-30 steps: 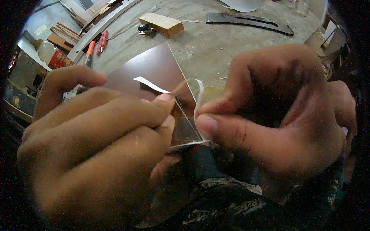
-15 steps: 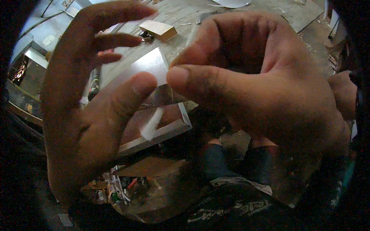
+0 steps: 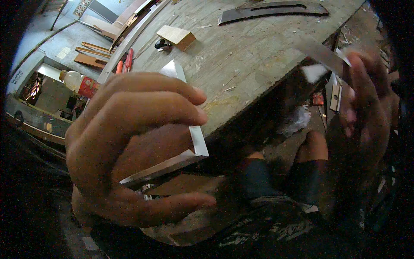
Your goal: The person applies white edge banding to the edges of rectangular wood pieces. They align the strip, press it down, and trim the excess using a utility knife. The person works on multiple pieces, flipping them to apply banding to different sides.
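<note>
My left hand [image 3: 125, 125] curves over a brown sheet with white edging [image 3: 156, 149] at the table's near edge, its fingers and thumb wide apart; whether its fingertips touch the sheet I cannot tell. My right hand [image 3: 362, 99], blurred, is raised at the right beside the table edge, closed on a thin white-and-grey strip [image 3: 321, 58] that is smeared by motion. The white edging [image 3: 197, 140] forms a corner below my left fingertips.
The grey worktable [image 3: 241, 60] bears a pale wooden block [image 3: 174, 34], a small black tool [image 3: 162, 45], a dark slotted piece [image 3: 271, 13], red-handled tools [image 3: 128, 60] and a bottle with red label [image 3: 86, 86]. My knees [image 3: 312, 146] are below the right edge.
My hands were together pinching a curled strip. My left hand has let go and spread; my right hand has swung away to the right with a strip. The view shows more of the table edge.
</note>
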The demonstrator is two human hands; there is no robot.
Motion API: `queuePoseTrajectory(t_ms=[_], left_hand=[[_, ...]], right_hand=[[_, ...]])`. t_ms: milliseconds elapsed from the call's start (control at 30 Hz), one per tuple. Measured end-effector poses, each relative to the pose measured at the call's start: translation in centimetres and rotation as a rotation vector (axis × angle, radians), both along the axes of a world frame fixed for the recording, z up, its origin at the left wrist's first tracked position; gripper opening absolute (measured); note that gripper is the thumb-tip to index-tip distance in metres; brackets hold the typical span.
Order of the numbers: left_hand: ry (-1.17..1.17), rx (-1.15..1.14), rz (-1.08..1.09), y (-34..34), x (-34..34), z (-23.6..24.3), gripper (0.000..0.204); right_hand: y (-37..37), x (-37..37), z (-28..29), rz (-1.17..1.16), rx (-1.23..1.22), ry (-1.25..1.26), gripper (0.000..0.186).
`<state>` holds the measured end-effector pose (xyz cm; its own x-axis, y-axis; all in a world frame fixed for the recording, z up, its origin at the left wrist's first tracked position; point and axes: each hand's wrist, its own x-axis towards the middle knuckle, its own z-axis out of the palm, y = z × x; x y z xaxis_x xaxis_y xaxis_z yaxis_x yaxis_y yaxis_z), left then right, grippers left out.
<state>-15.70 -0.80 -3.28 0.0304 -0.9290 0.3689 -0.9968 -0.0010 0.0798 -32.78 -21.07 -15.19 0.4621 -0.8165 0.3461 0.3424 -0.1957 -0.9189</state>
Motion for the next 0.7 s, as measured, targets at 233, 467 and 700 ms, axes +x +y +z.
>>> queuePoseTrajectory(t_ms=[233,467,700], left_hand=[[-0.227,0.245,-0.131,-0.4,1.7,0.5,0.025],[-0.161,0.35,-0.088,-0.6,-0.5,0.9,0.021],[-0.251,0.515,-0.067,-1.9,-2.5,1.7,0.019]], right_hand=[[1.7,-3.3,-9.8,0.028,-0.025,0.184,0.017],[0.2,-4.6,-13.1,0.238,0.25,0.257,0.019],[0.3,-4.5,-11.7,0.243,-0.213,0.168,0.014]])
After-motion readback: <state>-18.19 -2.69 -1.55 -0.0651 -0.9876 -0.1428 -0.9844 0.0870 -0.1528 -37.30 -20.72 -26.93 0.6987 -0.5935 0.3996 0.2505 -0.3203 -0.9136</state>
